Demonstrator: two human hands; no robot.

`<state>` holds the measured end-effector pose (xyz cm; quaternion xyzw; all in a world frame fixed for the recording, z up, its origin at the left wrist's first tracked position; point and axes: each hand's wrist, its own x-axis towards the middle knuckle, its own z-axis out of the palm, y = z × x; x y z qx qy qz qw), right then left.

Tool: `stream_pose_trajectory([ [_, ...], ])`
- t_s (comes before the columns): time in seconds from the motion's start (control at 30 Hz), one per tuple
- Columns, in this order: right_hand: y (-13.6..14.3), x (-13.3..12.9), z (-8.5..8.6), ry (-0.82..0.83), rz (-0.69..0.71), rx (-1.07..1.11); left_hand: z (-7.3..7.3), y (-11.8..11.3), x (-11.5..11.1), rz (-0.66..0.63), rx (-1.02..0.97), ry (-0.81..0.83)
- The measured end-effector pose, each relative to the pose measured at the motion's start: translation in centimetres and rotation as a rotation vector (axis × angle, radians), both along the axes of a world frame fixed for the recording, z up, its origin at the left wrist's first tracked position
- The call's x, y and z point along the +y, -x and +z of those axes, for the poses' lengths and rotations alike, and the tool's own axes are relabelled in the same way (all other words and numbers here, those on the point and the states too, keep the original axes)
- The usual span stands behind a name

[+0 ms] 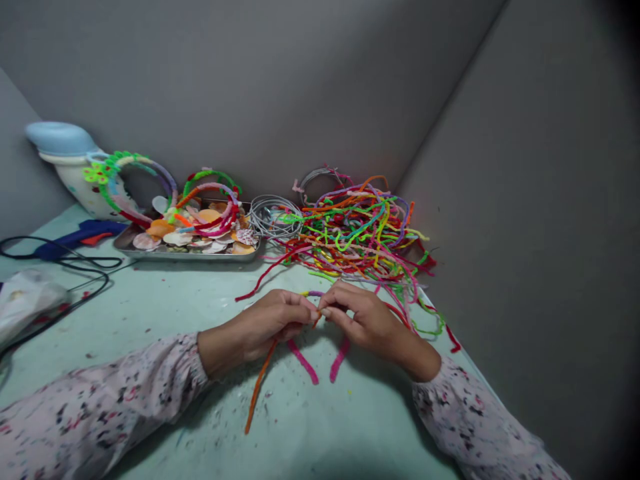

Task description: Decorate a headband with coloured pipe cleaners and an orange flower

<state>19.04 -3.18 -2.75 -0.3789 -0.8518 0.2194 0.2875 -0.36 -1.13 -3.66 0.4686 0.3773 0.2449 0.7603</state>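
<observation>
My left hand (273, 321) and my right hand (363, 317) meet fingertip to fingertip over the pale green table (165, 313). Both pinch a small hoop wrapped in pink pipe cleaner (305, 360), whose two pink ends hang below my hands. An orange pipe cleaner (257, 390) runs from my left fingers down toward me. A short purple and yellow piece (313, 293) shows just above my fingertips. Behind my hands lies a big tangled pile of coloured pipe cleaners (357, 230).
A metal tray (193, 253) of seashells and wrapped hoops sits at the back left, beside coils of bare wire (275, 217). A blue glue gun (75, 237) with black cord, a white and blue jug (70, 160) and a plastic bag (25, 300) lie left. Grey walls enclose the corner.
</observation>
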Motion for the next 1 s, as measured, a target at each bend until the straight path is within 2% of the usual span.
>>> stream_pose_trajectory([
  [0.3, 0.6, -0.6, -0.2, -0.088, -0.060, -0.112, -0.4, -0.4, -0.2, 0.096, 0.237, -0.284],
  [0.53, 1.6, -1.4, -0.5, -0.096, -0.267, -0.222, -0.7, -0.5, -0.5, 0.163, 0.340, -0.459],
  [0.67, 2.5, -1.8, -0.5, -0.053, -0.369, -0.249, -0.6, -0.5, -0.9, 0.156, 0.486, -0.718],
  [0.8, 3.0, -2.1, 0.4, 0.086, -0.440, -0.177, -0.7, -0.2, -1.4, 0.121, 0.680, -1.126],
  [0.87, 2.9, -2.0, 0.7, 0.215, -0.455, -0.095, -1.0, 0.0, -1.6, 0.085, 0.722, -1.296],
  [0.93, 2.5, -1.7, 0.6, 0.419, -0.434, 0.033, -1.4, 0.2, -1.8, 0.046, 0.769, -1.434],
  [1.0, 2.1, -1.3, 0.0, 0.699, -0.359, 0.222, -1.8, 0.3, -1.9, 0.015, 0.820, -1.550],
])
